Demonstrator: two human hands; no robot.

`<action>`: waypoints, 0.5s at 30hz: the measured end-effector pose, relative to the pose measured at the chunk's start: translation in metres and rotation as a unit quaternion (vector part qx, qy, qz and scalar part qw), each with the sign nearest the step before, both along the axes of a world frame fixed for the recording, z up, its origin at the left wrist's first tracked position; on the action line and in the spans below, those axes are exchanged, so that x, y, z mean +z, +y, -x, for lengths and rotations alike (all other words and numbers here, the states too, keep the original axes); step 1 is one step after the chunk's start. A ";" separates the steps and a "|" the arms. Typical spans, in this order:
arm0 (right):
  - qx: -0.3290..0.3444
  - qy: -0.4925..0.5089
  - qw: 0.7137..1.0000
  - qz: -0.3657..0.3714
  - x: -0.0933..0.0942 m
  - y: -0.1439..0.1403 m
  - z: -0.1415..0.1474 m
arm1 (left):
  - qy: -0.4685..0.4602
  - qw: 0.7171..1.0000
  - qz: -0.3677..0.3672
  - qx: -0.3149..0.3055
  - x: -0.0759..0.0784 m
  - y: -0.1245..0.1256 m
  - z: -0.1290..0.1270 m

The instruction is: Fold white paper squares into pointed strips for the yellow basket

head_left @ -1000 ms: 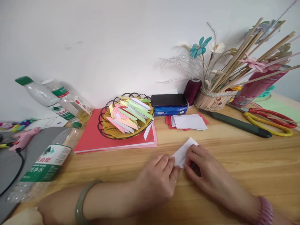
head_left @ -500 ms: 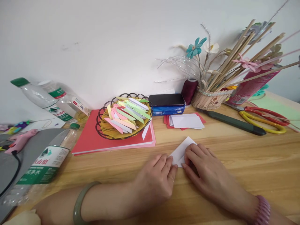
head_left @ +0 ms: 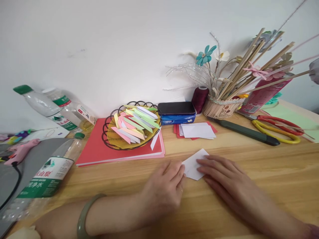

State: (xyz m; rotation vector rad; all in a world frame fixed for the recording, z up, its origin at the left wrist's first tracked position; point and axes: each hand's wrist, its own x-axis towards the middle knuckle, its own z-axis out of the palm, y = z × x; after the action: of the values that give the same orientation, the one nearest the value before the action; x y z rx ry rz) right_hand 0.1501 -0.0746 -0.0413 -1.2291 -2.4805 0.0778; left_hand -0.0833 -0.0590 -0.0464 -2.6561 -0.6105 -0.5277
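Note:
A small white folded paper lies flat on the wooden table. My left hand, with a green bangle on the wrist, rests palm down with its fingertips touching the paper's left edge. My right hand lies flat with its fingers stretched out over the paper's right part, pressing it to the table. Neither hand grips anything.
A wire basket of folded coloured strips sits on red paper sheets. Behind lie a stack of white and red paper pieces, a phone on a tissue pack, a thread spool, a stick-filled holder, a utility knife, scissors, and bottles at left.
My right hand's fingers have flattened and spread over the paper, which now lies flatter on the table. The view has tilted slightly. My left hand has barely moved.

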 end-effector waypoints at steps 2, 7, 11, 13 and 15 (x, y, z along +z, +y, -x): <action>0.026 -0.026 0.998 -0.042 0.000 -0.009 -0.002 | 0.001 1.000 -0.001 0.001 0.002 0.005 0.001; 0.094 -0.045 0.990 -0.096 0.008 -0.038 0.012 | -0.024 0.995 0.096 0.016 0.009 0.017 0.001; 0.089 -0.014 0.992 -0.087 0.016 -0.044 0.026 | -0.092 0.985 0.146 0.029 0.008 0.019 0.000; 0.058 0.012 0.997 -0.055 0.020 -0.040 0.029 | -0.114 0.987 0.115 0.021 0.005 0.019 -0.001; 0.017 0.018 0.999 -0.026 0.022 -0.032 0.030 | -0.119 0.989 0.089 0.012 0.003 0.018 -0.001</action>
State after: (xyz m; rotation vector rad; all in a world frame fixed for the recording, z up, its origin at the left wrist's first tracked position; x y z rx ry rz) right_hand 0.1198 -0.1061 -0.0192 -1.1541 -2.4577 0.0434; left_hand -0.0821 -0.0411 -0.0436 -2.7682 -0.7909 -0.8284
